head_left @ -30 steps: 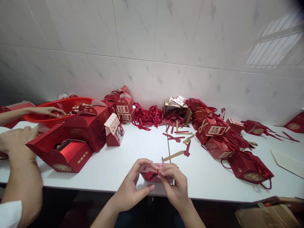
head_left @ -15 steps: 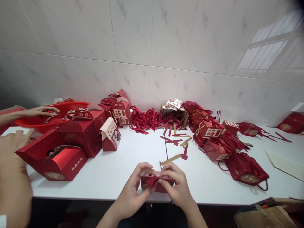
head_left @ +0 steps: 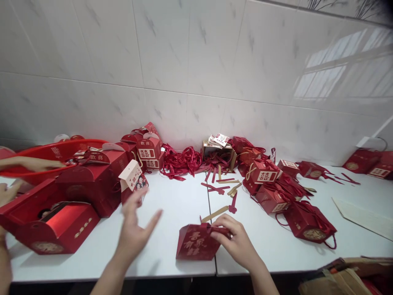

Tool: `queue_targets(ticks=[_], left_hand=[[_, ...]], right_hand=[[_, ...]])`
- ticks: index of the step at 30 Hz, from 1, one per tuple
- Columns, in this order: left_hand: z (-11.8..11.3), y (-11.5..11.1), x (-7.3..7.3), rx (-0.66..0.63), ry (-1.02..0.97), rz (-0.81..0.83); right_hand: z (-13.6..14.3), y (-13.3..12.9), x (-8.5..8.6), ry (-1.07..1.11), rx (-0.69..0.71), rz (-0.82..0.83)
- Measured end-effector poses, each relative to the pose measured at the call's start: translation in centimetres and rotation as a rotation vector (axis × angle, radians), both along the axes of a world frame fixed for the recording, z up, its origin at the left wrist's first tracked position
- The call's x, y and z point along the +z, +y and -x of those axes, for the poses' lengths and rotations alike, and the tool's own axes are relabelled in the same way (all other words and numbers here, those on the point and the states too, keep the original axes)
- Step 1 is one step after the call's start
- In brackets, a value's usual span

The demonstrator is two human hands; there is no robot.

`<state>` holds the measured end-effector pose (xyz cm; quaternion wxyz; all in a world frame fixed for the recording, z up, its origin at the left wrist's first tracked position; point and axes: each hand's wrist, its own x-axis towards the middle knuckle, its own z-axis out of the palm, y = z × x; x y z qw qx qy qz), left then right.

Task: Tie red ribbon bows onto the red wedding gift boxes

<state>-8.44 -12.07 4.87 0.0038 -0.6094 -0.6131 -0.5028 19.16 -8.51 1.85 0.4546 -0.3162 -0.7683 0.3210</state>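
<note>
Hand (head_left: 233, 239) on tapered cardboard box (head_left: 195, 245)

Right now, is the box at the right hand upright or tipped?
Upright: the red box has its gold characters right way up and its narrow ridge on top, at the right hand.

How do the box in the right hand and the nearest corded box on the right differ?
Contact: the right hand holds the held box near its top; no hand touches the corded box.
Print: the held box shows gold characters, the corded box a round gold emblem.
Both are red with gold print.
</note>
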Motion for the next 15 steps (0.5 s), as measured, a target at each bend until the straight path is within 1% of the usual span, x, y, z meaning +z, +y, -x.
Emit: queue_targets(ticks=[1,2,3,5,6,7,8,9,10,11,12,13,15], left_hand=[[1.4,0.9,0.0,0.185,0.008,-0.099],[2.8,1.8,0.1,0.335,0.024,-0.193],[4.2,2.7,0.1,0.426,0.074,-0.208],[6.5,4.1,0.0,0.520,0.156,-0.211],[7.4,4.6,-0.1,0.545,0.171,-0.191],[8.1,5.1,-0.2,0.563,0.179,-0.173],[8.6,5.4,-0.3,0.579,0.179,-0.154],[8.9,5.7,-0.5,0.595,0.177,-0.137],[9.1,6.0,-0.7,0.614,0.176,-0.125],[9.1,6.1,-0.9,0.634,0.176,-0.117],[9.1,6.3,-1.1,0.652,0.178,-0.112],[9.0,6.4,-1.3,0.665,0.178,-0.105],[8.7,6.7,-1.4,0.667,0.160,-0.067]], right_hand=[[-0.8,0.4,0.3,0.021,-0.033,0.025],[-1.7,0.9,0.9,0.063,-0.115,0.048],[-2.6,1.6,1.6,0.121,-0.230,0.068],[-4.8,3.3,3.9,0.260,-0.491,0.090],[-5.9,4.3,5.4,0.325,-0.582,0.071],[-6.9,5.4,6.9,0.392,-0.662,0.035],[-7.7,6.5,8.4,0.543,-0.756,-0.037],[-8.4,7.6,9.7,0.660,-0.699,-0.079],[-8.8,8.4,10.6,0.726,-0.612,-0.088],[-8.9,9.1,11.1,0.759,-0.567,-0.083],[-8.8,9.4,11.2,0.765,-0.514,-0.052],[-8.4,9.5,10.7,0.753,-0.489,-0.006],[-7.4,8.8,8.8,0.729,-0.470,0.102]])
